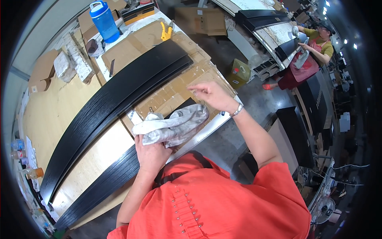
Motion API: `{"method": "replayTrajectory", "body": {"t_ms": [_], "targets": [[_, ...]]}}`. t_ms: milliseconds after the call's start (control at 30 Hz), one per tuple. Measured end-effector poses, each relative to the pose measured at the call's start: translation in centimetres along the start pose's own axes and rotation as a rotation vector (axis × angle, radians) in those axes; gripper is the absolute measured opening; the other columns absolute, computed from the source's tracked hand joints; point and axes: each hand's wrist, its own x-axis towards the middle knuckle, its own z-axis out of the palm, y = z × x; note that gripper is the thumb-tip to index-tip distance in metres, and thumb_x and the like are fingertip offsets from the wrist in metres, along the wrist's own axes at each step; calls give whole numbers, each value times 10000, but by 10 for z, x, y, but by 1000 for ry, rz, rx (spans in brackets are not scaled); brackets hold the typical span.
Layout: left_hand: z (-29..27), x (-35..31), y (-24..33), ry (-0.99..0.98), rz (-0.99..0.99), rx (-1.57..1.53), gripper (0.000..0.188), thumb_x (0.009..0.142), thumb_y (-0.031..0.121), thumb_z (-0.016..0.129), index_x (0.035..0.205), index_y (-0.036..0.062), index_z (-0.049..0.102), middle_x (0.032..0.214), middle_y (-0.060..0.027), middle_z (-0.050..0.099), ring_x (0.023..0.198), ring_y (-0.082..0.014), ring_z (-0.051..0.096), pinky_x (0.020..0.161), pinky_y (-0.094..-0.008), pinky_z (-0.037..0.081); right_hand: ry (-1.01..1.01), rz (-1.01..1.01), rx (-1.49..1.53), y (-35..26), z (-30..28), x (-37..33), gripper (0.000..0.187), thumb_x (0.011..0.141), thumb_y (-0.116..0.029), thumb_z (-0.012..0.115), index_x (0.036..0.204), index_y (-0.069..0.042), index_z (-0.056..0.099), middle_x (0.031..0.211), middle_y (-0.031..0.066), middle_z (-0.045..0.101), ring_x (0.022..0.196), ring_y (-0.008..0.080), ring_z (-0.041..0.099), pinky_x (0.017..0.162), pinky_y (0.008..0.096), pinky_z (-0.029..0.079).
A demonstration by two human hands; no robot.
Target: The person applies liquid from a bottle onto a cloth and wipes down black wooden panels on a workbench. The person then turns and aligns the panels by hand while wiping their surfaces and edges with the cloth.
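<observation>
My left hand (pixel 150 153) grips a crumpled grey-white cloth (pixel 173 125) and presses it on a small black panel (pixel 184 105) at the table's near edge. My right hand (pixel 213 95) hovers above the taped cardboard (pixel 187 85) that covers the table, fingers loosely curled and holding nothing that I can see. A long black wood-grain board (pixel 119 95) lies diagonally across the table to the left of both hands. A second long black board (pixel 103 185) lies below it, near my left forearm.
A blue water jug (pixel 104 20) and a yellow clamp (pixel 165 32) stand at the table's far end. Cardboard boxes and a green-yellow canister (pixel 238 73) sit on the floor. Another person in a red apron (pixel 308 55) wipes a black panel at the bench to the right.
</observation>
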Motion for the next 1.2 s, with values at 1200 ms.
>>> {"method": "replayTrajectory", "body": {"t_ms": [1200], "targets": [[-36,-7,27,95,127,-148,815,731,336,865,1429,85,526,1496,-225,471,1374,-474,435,1109,-551,389,-15,-391,-677,3,69,-13,568,598,-75,736,1146,-50,589,1170,163,566,1183,405,512,960,459,489]]}}
